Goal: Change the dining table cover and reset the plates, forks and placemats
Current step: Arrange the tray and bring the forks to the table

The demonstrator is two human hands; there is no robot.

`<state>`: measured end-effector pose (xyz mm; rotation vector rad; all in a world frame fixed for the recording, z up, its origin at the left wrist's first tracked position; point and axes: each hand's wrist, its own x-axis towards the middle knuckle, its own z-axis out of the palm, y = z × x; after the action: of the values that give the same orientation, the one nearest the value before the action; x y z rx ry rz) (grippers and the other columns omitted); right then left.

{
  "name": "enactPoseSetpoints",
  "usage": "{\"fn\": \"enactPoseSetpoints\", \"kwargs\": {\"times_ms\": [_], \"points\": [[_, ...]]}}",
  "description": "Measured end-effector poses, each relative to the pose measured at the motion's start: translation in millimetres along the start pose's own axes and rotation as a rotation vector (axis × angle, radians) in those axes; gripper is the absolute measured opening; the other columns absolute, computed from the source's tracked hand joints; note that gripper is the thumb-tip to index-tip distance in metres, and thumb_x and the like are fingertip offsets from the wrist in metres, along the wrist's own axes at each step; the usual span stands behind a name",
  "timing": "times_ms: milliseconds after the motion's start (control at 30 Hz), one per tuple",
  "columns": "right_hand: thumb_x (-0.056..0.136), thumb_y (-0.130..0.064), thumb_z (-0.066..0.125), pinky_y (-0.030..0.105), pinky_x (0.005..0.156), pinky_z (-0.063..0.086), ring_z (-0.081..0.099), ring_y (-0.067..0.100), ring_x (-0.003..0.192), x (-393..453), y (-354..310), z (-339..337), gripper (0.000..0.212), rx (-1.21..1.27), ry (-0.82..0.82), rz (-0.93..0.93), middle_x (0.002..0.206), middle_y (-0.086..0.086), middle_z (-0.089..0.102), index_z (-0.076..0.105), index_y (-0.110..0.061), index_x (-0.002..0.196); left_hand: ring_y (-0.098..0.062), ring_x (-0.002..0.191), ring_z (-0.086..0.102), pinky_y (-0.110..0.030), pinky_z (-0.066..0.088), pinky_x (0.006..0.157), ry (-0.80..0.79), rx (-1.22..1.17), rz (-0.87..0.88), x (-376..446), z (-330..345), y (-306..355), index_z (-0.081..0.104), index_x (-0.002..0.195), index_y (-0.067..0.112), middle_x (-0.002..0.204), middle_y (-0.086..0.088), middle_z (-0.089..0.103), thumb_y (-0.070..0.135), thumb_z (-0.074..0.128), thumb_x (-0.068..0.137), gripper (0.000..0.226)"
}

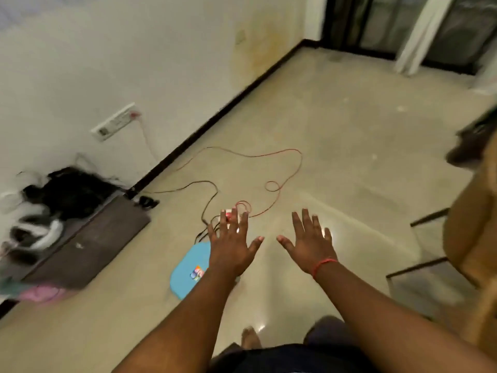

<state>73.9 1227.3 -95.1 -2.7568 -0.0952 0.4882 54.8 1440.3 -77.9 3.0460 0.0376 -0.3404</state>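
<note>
One view only is given, taken from a wide-angle camera worn on the head. It is aimed forward and steeply down, so that the person's own bare foot (249, 337) is seen at the bottom edge and the pale floor (336, 135) fills most of the frame. The left hand (231, 246) and right hand (309, 246) are caught close to the lens, in the lower centre, both seen from the back. The white wall (107, 63) is taken in along the left, and dark glazed doors (376, 22) at the far top right. Straight lines are bent by the lens, and the edges are smeared by motion blur. No second view is provided, so no overlap can be described.
</note>
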Motion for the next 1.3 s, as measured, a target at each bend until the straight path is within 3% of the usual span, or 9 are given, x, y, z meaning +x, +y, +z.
{"fn": "enactPoseSetpoints", "kwargs": {"times_ms": [167,233,333,500,633,1000,1167,1300], "points": [[0.089,-0.078,0.017,0.056,0.121,0.003,-0.011,0.027,0.152,37.8,39.3,-17.1,0.086,0.059,-0.005,0.162,0.164,-0.002,-0.020,-0.007,-0.031,0.157,-0.027,0.150,-0.022,-0.059,-0.008,0.117,-0.082,0.023,0.136,91.6,-16.9,38.0,-0.009,0.156,0.029,0.164,0.001,-0.018,0.074,0.006,0.091,0.081],[0.089,-0.079,0.016,0.056,0.121,0.003,-0.012,0.027,0.152,68.0,85.3,-26.7,0.086,0.124,0.010,0.317,0.163,-0.003,-0.023,-0.008,-0.031,0.157,-0.026,0.149,-0.024,-0.059,-0.008,0.118,-0.105,0.057,0.277,148.0,-9.9,79.4,-0.011,0.156,0.030,0.163,0.001,-0.021,0.074,0.006,0.091,0.081],[0.089,-0.079,0.015,0.056,0.121,0.001,-0.014,0.027,0.152,115.3,137.2,-49.3,0.086,0.152,0.016,0.402,0.162,-0.004,-0.025,-0.009,-0.032,0.156,-0.027,0.148,-0.027,-0.060,-0.006,0.119,-0.163,0.083,0.332,216.4,-10.8,132.6,-0.014,0.155,0.030,0.162,0.001,-0.024,0.075,0.004,0.090,0.081],[0.087,-0.080,0.014,0.055,0.121,0.002,-0.013,0.026,0.152,203.6,220.2,-130.1,0.087,0.137,0.032,0.398,0.163,-0.004,-0.021,-0.009,-0.032,0.157,-0.028,0.146,-0.029,-0.060,-0.008,0.118,-0.156,0.119,0.390,318.8,-23.9,230.1,-0.024,0.149,0.033,0.161,0.000,-0.027,0.075,0.003,0.091,0.077],[0.088,-0.079,0.017,0.054,0.122,0.002,-0.012,0.025,0.152,257.0,281.5,-201.3,0.087,0.174,0.100,0.439,0.164,-0.003,-0.019,-0.006,-0.031,0.157,-0.026,0.148,-0.027,-0.059,-0.008,0.118,-0.164,0.107,0.465,386.2,-51.7,314.1,-0.018,0.154,0.031,0.161,0.002,-0.027,0.075,0.003,0.091,0.079],[0.067,-0.084,-0.008,0.054,0.121,0.004,-0.011,0.027,0.152,389.2,463.4,-310.7,0.104,0.179,0.173,0.655,0.164,-0.002,-0.018,-0.009,-0.032,0.156,-0.028,0.149,-0.024,-0.059,-0.004,0.119,-0.174,0.112,0.685,621.0,-80.2,536.2,-0.013,0.156,0.031,0.162,0.001,-0.024,0.075,0.004,0.089,0.081],[0.073,-0.084,-0.002,0.053,0.121,0.007,-0.007,0.027,0.153,464.4,541.9,-386.3,0.099,0.271,0.295,0.805,0.165,-0.001,-0.014,-0.005,-0.032,0.157,-0.026,0.149,-0.025,-0.059,-0.005,0.119,-0.159,0.164,0.868,734.2,-116.2,660.5,-0.016,0.155,0.032,0.162,0.002,-0.026,0.075,0.004,0.090,0.081],[0.074,-0.083,-0.002,0.053,0.120,0.007,-0.006,0.028,0.153,494.3,585.2,-409.1,0.097,0.285,0.289,0.860,0.166,0.000,-0.012,-0.005,-0.032,0.157,-0.026,0.149,-0.024,-0.058,-0.005,0.119,-0.154,0.207,0.954,785.2,-127.8,738.8,-0.016,0.155,0.031,0.161,0.002,-0.026,0.074,0.003,0.090,0.080]]}}
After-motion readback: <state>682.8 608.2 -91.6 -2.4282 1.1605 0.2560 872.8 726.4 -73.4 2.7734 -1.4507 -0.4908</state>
